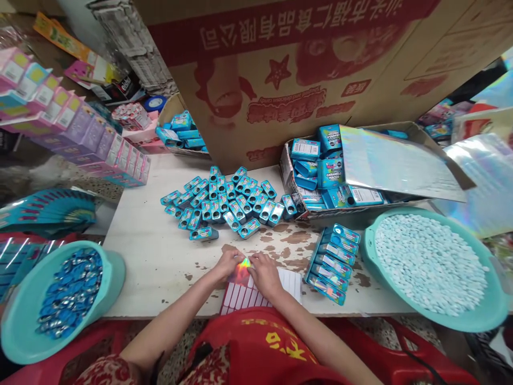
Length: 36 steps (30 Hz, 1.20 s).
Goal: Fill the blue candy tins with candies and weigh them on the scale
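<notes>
Both hands come together near the table's front edge. My left hand (227, 264) and my right hand (265, 274) pinch a small shiny rainbow-coloured piece of film (242, 271) between them. Under the hands lies a sheet of white rectangular labels (240, 300) with red lines, partly covered by the right hand. To the right stands a row of blue candy boxes (332, 262), with shiny film on some of them. Beyond the hands, many small blue boxes with round holes in their ends (224, 200) stand in a loose cluster.
A turquoise basin of pale candies (371, 243) sits at the right, another basin with blue foil-like pieces (114, 272) at the left. Behind, a carton of blue boxes (288, 179) carries a shiny film sheet (401, 163). A tall cardboard box (256, 128) blocks the back; pink-purple boxes (92, 139) stand left.
</notes>
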Tool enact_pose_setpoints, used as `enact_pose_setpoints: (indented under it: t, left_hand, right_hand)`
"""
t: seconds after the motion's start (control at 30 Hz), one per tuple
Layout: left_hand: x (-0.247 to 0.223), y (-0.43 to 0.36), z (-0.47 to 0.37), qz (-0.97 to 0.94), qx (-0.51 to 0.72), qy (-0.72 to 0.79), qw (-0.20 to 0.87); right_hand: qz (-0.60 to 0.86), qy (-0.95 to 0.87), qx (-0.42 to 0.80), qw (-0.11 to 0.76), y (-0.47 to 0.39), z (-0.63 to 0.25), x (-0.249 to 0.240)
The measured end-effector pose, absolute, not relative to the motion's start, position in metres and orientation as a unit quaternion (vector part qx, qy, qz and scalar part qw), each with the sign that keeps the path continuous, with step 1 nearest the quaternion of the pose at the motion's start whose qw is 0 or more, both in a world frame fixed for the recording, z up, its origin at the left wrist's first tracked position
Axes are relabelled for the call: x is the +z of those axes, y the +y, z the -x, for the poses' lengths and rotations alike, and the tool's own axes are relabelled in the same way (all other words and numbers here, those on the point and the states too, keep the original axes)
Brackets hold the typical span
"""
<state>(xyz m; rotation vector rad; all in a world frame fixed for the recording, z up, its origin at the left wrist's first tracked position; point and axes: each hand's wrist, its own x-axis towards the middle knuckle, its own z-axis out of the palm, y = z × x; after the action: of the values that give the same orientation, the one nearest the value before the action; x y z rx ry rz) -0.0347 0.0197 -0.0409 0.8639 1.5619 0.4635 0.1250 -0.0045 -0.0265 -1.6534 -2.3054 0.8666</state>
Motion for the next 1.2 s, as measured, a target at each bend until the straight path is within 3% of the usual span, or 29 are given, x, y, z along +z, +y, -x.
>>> enact_pose_setpoints:
  t: [0.37, 1.2]
  left_hand:
    - [-0.046, 0.022, 0.032, -0.376, 0.179, 0.690, 0.591]
    - [-0.042, 0.030, 0.030, -0.359, 0.137, 0.698, 0.604]
  right_hand:
    - [0.502, -0.831, 0.221, 0.094, -0.017, -0.127, -0.037]
    - [0.500, -0.817, 0.254, 0.135, -0.026, -0.128, -0.041]
